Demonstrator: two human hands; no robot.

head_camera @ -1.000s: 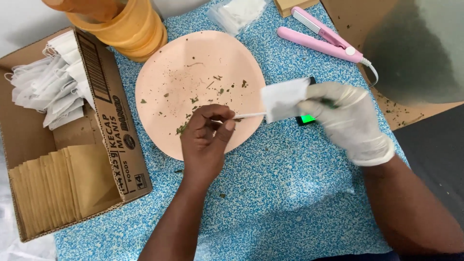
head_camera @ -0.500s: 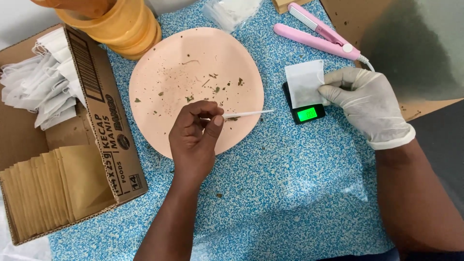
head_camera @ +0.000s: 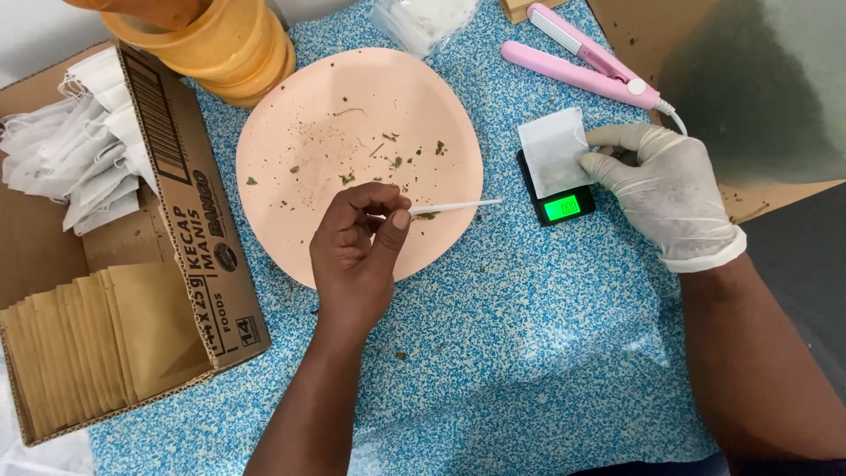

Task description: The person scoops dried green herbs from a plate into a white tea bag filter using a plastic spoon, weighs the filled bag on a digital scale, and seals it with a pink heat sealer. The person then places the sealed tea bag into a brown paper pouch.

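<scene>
Since before, little shifted: gloved right hand (head_camera: 663, 189) still pinches the white paper sachet (head_camera: 553, 152) flat on the black pocket scale (head_camera: 564, 204); bare left hand (head_camera: 357, 256) grips a thin white stick (head_camera: 454, 208) over the round peach plate (head_camera: 291, 132).

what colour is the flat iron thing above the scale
Pink, with a white hinge end; the flat iron shows clearly in the head view.

Bright, even light; soft shadows; sharp focus throughout.
</scene>
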